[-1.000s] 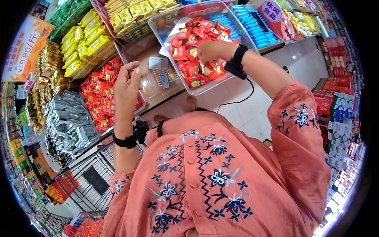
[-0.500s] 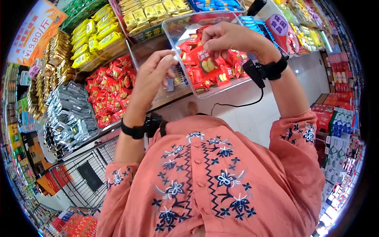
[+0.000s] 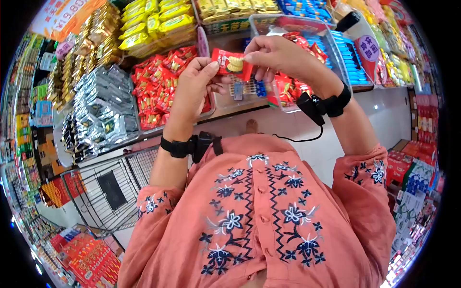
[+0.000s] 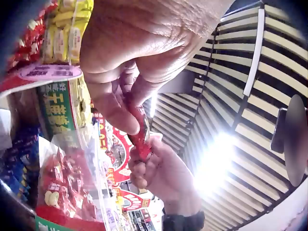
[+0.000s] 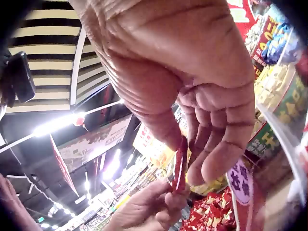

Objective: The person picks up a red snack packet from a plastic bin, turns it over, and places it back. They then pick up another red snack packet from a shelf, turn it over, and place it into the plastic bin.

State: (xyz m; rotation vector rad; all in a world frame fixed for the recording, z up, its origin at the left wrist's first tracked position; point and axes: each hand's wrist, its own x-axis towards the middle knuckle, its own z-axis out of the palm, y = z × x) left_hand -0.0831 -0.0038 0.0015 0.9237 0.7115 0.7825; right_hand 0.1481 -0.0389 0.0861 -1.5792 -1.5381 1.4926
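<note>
L hand [image 3: 193,89] + R hand [image 3: 284,58] w/ pinch grip on opp. ends of red pkt [image 3: 232,64]

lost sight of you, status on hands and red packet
Left hand and right hand pinch red packet, opposite ends. Packet's printed face toward head camera. Nothing visibly blocking.

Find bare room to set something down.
Bare floor between display counter and red boxes, picture's right. Crowded: heaped red packets, silver packets; between left hand and right hand, both pinching a biscuit packet.
</note>
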